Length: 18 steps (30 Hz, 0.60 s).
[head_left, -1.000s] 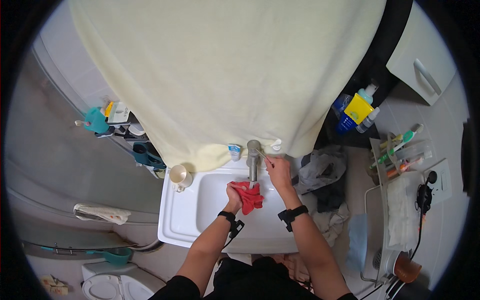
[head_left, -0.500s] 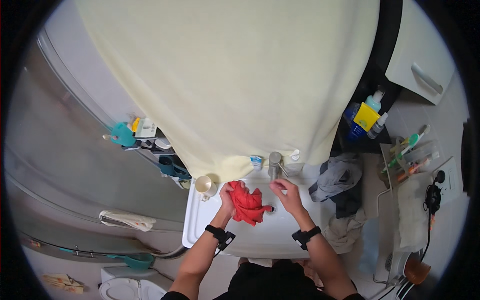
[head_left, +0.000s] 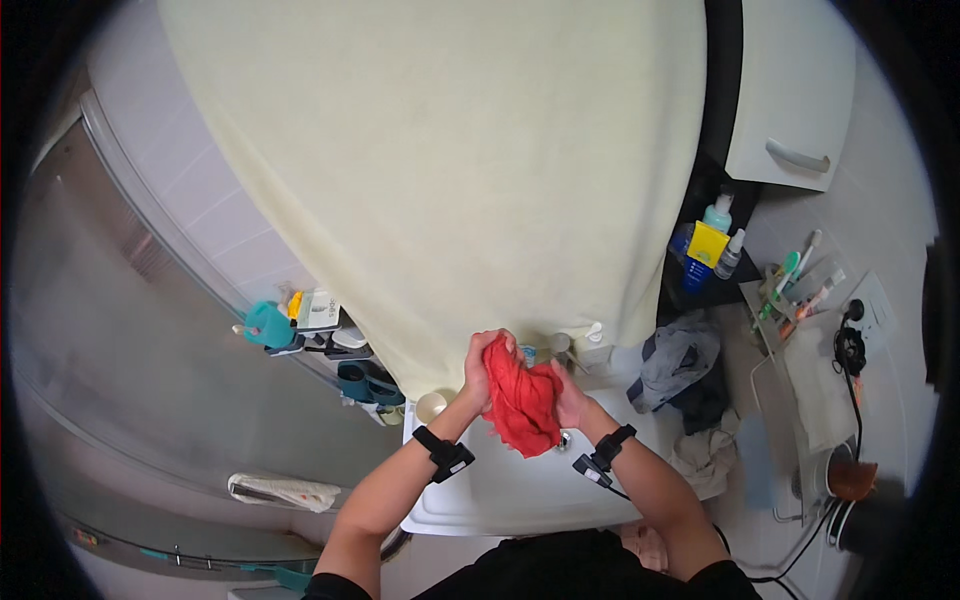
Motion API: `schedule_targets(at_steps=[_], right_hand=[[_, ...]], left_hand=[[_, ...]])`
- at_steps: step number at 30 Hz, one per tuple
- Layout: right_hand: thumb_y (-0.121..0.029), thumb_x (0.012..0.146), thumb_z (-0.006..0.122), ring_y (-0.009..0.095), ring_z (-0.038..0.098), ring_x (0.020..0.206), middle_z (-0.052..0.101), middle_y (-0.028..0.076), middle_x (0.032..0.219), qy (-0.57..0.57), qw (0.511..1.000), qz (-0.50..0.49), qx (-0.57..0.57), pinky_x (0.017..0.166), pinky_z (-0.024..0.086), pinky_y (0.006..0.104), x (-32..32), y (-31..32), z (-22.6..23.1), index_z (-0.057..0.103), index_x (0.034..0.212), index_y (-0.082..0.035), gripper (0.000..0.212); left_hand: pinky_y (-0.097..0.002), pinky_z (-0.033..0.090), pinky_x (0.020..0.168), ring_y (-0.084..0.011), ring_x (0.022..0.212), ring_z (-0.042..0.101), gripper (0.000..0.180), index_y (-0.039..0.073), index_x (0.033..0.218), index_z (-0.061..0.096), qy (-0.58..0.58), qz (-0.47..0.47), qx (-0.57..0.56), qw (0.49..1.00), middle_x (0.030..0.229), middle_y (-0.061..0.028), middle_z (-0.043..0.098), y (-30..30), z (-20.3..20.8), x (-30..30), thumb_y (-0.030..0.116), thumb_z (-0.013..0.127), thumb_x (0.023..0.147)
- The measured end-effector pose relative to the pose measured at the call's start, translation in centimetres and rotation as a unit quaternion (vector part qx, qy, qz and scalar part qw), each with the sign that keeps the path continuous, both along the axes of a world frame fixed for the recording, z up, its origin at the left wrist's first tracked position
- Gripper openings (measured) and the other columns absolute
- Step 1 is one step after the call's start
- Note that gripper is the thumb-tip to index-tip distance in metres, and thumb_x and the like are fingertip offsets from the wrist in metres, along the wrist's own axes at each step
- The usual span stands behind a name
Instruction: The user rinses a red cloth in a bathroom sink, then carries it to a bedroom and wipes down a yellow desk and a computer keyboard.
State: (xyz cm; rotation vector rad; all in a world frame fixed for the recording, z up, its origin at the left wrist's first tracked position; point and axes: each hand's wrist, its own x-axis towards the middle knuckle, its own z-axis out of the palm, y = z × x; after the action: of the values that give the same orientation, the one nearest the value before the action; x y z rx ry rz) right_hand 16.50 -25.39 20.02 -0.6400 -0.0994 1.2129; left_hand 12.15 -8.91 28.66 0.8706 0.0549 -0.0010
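A crumpled red cloth (head_left: 523,402) hangs bunched between my two hands above the white sink (head_left: 500,508). My left hand (head_left: 477,378) is closed round the cloth's left side near its top. At the right edge of the cloth, my right hand (head_left: 571,402) grips it, with its fingers partly hidden behind the fabric. The metal tap (head_left: 560,345) stands just beyond the cloth, which covers part of the basin and drain. A black strap with a small device sits on each wrist.
A pale mug (head_left: 431,406) stands at the sink's back left. Grey and dark clothes (head_left: 680,365) lie heaped on the right. A pale yellow sheet (head_left: 450,180) hangs behind the sink. Toothbrushes (head_left: 788,275) and bottles (head_left: 717,212) stand at the right.
My right hand has gone from beside the tap to the red cloth and taken hold of it. The cloth is raised and more spread out. The view has shifted slightly.
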Motion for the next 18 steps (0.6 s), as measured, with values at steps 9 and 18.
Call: schedule_targets(at_steps=[9, 18], right_hand=[[-0.023, 0.064, 0.091, 0.023, 0.05, 0.125, 0.053, 0.011, 0.136, -0.231, 0.967, 0.083, -0.075, 0.108, 0.038, 0.0391, -2.3, -0.3, 3.4, 0.042, 0.138, -0.005, 0.091], [-0.027, 0.064, 0.09, 0.022, 0.061, 0.108, 0.064, 0.01, 0.118, -0.498, 0.801, -0.145, -0.3, 0.096, 0.047, 0.0362, -5.7, 2.0, 1.8, 0.053, 0.125, -0.006, 0.074]], left_hand=[[-0.0289, 0.046, 0.057, -0.0122, 0.06, 0.053, 0.017, 0.003, 0.075, 0.056, -0.047, 0.104, 0.239, 0.964, 0.066, -0.0036, 0.056, 0.7, -2.4, 1.5, 0.012, 0.06, 0.09], [-0.0295, 0.045, 0.056, -0.01, 0.058, 0.051, 0.022, 0.001, 0.072, 0.058, -0.051, 0.108, 0.37, 0.921, 0.062, -0.0018, 0.054, 0.7, -5.3, 1.1, 0.013, 0.062, 0.089]])
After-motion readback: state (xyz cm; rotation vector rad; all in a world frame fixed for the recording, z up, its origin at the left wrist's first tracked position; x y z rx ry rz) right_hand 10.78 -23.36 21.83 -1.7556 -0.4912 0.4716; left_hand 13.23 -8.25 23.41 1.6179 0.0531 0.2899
